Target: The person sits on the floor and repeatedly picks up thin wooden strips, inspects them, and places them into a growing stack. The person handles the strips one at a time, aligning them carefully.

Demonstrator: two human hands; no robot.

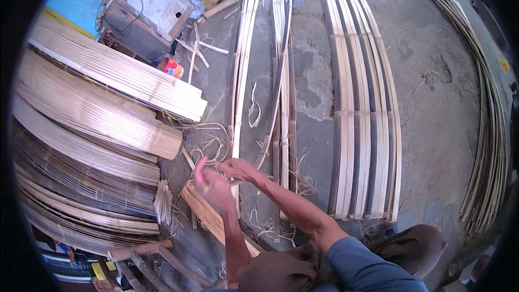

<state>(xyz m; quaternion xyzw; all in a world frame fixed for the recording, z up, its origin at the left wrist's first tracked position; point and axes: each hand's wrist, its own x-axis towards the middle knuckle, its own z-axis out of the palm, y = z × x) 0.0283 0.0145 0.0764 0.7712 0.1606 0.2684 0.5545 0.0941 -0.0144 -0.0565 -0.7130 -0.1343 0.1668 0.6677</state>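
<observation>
My left hand (215, 188) is slightly blurred, with one digit sticking up and the others curled closed. Close beside it, on its far right side, my right hand (236, 169) has its fingers pressed together. A thin pale piece shows between the hands, too small to name. Just beyond them, thin fibre strips (213, 139) curl in a loose tangle. Long pale bamboo strips (244, 59) lie on the floor right past my right hand. Under my left forearm is a wooden plank (211, 212), set at a slant.
Stacked bundles of slats (102, 113) fill the left side. More bamboo strips (365, 130) lie in a row to the right, and a long bundle (478, 130) curves at far right. A wooden box (148, 13) and a red container (172, 67) stand at the back left.
</observation>
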